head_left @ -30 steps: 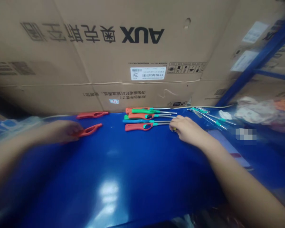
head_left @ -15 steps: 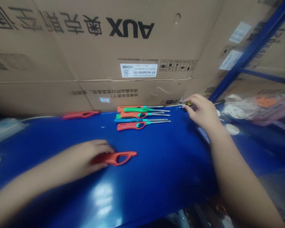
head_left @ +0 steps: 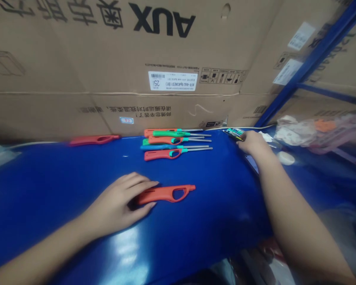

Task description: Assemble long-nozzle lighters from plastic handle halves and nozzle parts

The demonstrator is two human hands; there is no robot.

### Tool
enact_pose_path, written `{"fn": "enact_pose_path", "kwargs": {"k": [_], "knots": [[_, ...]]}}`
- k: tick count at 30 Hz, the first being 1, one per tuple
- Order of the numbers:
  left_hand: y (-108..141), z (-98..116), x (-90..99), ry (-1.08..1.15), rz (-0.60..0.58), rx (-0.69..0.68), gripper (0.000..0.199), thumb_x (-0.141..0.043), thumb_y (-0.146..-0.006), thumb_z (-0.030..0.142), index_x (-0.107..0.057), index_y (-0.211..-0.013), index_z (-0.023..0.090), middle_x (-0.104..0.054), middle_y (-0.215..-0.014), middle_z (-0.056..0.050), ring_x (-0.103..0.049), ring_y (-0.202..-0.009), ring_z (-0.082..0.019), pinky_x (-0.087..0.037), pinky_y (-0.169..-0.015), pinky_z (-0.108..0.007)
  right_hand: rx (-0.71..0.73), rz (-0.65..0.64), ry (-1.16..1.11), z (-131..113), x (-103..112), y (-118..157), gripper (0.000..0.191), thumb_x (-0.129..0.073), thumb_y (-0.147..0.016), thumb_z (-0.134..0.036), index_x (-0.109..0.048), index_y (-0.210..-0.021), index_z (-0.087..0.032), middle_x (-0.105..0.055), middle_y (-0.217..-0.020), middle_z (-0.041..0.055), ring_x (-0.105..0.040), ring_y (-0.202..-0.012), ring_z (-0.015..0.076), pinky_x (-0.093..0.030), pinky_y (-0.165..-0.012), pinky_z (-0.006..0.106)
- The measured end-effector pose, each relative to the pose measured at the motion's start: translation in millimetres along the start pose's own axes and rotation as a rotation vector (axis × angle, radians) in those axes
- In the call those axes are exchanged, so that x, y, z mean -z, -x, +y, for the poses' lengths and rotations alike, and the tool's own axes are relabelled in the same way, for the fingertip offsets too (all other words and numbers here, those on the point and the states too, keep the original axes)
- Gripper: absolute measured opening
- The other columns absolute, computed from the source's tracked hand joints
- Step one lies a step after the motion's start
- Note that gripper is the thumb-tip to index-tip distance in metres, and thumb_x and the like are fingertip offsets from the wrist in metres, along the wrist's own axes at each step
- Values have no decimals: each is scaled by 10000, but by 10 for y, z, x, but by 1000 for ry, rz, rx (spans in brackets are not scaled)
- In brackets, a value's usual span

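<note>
My left hand (head_left: 127, 200) is closed round the rear end of a red lighter casing (head_left: 163, 194), with thumb and fingers on either side. The casing has a trigger loop and a short nozzle pointing right, with no metal tube on it. At the back right, my right hand (head_left: 253, 144) has its fingers curled over a dark thing with a bit of yellow (head_left: 239, 138), too small to name. Beside its fingertips lie slim green and metal parts (head_left: 235, 131), partly hidden by the hand.
Several assembled long-nosed lighters (head_left: 163, 154) lie in a stack near the back. Another red casing (head_left: 95, 140) rests at the back left. A cardboard wall (head_left: 106, 71) closes off the rear. At right are a phone (head_left: 251, 163), a white round cap (head_left: 285, 158) and a blue post (head_left: 308, 59).
My left hand has slid the red casing to the right across the blue surface. My right hand has moved slightly right and down, uncovering the slim parts by its fingertips.
</note>
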State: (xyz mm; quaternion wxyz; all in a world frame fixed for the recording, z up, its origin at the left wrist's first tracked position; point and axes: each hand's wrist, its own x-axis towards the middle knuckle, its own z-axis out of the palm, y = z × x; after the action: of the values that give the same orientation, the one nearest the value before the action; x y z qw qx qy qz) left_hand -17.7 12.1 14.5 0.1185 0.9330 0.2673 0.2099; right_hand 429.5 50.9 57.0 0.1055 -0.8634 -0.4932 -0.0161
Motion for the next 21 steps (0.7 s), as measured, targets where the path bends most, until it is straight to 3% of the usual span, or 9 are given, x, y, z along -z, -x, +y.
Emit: {"fn": "enact_pose_path", "kwargs": {"k": [6, 10, 13, 17, 21], "knots": [[4, 15, 0, -30, -10, 0, 423, -631, -919, 329, -598, -1334, 252, -695, -1201, -68, -632, -1072, -246, -513, -926, -395, -157, -85, 117, -58, -38, -4, 246, -710, -760, -204, -741, -1001, -163, -729, -1083, 195, -689, -1052, 361, -520, -837, 437], [0, 35, 48, -97, -25, 0, 425, -612, -923, 342, -604, -1333, 232, -682, -1205, -83, -637, -1059, -253, -504, -947, -422, -174, -76, 114, -47, -62, -3, 215, -705, -774, -212, -731, -983, -171, -728, -1067, 180, -682, -1077, 366, -512, -893, 471], [5, 34, 80, -104, -31, -3, 428, -609, -918, 333, -609, -1330, 218, -665, -1196, -92, -635, -1047, -250, -527, -912, -398, -147, -45, 69, -25, -65, 18, 264, -708, -766, -204, -726, -1019, -134, -717, -1083, 222, -670, -1083, 420, -508, -895, 536], [19, 31, 55, 2, -31, 16, 430, -608, -923, 298, -595, -1343, 207, -640, -1185, -85, -641, -1031, -210, -550, -875, -328, -2, 101, -41, -106, -26, 94, 396, -657, -822, -256, -673, -1170, -70, -626, -1251, 304, -586, -1197, 478, -464, -947, 605], [16, 47, -17, 112, 4, 49, 378, -603, -948, 277, -609, -1320, 206, -638, -1132, -63, -644, -991, -169, -545, -863, -285, 369, 192, -242, -435, 0, 339, 332, -539, -935, -291, -633, -1219, -145, -661, -1231, 188, -625, -1152, 311, -472, -1011, 460]]}}
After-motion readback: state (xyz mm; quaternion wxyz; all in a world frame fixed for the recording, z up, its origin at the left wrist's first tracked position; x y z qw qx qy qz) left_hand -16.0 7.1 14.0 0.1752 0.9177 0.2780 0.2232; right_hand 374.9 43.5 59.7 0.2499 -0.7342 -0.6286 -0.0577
